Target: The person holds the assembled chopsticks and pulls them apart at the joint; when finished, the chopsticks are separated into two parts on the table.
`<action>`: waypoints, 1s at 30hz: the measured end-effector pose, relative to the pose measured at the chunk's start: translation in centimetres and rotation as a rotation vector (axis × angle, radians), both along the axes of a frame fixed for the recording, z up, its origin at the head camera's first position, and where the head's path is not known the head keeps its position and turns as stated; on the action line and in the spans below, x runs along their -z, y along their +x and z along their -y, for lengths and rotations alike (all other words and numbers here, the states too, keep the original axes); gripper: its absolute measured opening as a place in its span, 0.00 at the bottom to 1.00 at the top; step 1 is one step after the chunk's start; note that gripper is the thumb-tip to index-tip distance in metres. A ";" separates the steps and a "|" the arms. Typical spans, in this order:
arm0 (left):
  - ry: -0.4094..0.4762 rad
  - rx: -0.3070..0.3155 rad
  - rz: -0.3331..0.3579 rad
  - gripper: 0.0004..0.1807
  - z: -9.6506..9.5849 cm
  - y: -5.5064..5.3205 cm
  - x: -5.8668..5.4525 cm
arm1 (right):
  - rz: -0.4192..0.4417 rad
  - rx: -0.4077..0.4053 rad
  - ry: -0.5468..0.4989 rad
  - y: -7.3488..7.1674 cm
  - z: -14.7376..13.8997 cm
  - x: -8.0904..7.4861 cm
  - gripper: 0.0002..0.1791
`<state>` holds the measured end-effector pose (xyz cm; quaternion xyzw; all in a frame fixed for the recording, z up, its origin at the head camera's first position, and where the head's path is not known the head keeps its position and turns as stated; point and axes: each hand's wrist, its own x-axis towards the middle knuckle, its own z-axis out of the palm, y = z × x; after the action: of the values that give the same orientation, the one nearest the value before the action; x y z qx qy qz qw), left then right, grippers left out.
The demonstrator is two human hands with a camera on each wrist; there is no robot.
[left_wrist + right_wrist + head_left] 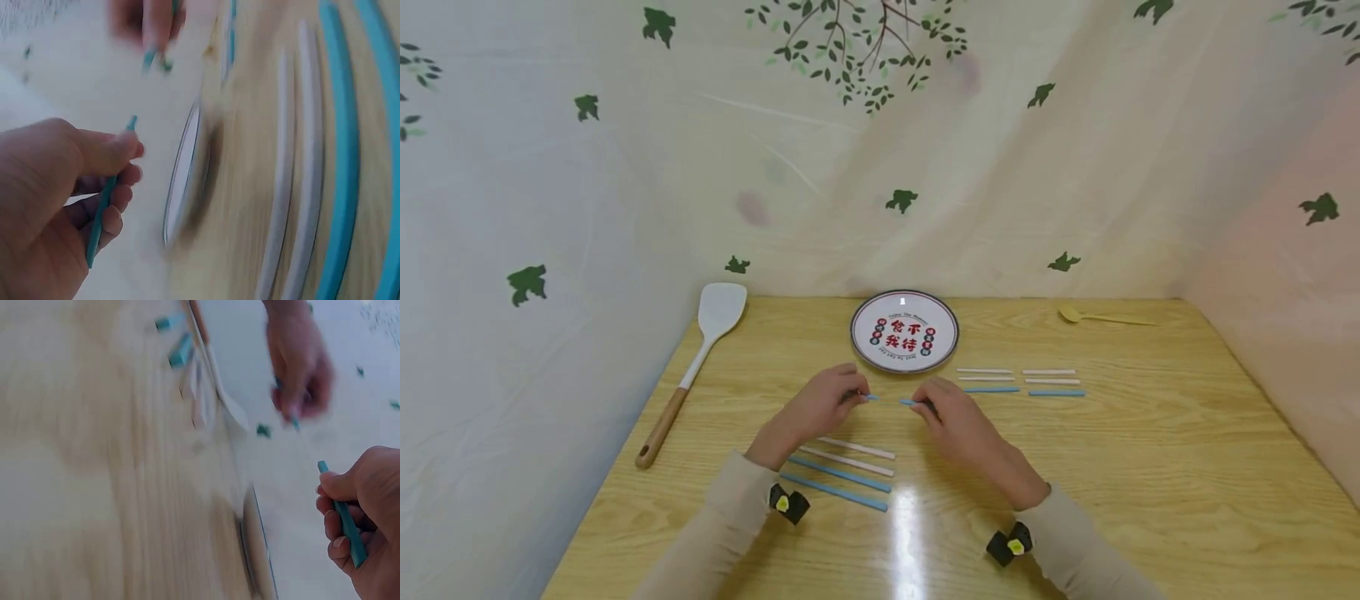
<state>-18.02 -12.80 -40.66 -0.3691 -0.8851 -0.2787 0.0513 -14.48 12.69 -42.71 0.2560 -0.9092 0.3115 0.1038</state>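
My left hand [829, 402] pinches a short, thin blue stick [98, 228] between thumb and fingers, its tip showing past the thumb. Opposite it, my right hand [961, 421] grips another short blue stick [350, 534] whose tip points toward the left one. A gap separates the two tips, and both hands are raised over the table in front of the plate [904, 362]. Below my left wrist lie two long white sticks [847, 461] and two long blue sticks [842, 492], roughly side by side and partly covered by the arm.
Short white sticks [1051, 372] and short blue sticks [1057, 393] lie in two groups right of the plate. A white spatula [722, 308] with a wooden handle lies along the left edge. A yellow spoon [1071, 315] is at the back right. Patterned cloth [820, 217] walls the table.
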 end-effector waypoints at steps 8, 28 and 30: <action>0.029 -0.200 0.032 0.03 5.5 -0.9 0.7 | 0.033 0.156 -0.040 -0.2 -5.8 0.8 0.02; -0.100 -0.120 0.065 0.05 -2.1 -0.3 1.3 | -0.067 0.215 -0.094 -0.3 -11.1 1.5 0.05; -0.105 -0.106 0.057 0.05 -3.0 -0.3 1.1 | -0.064 0.224 -0.089 -0.2 -11.7 1.7 0.05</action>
<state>-18.36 -9.84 -41.73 -0.3157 -0.9179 -0.2392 0.0216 -14.72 24.41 -44.36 0.1578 -0.9135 0.3298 0.1783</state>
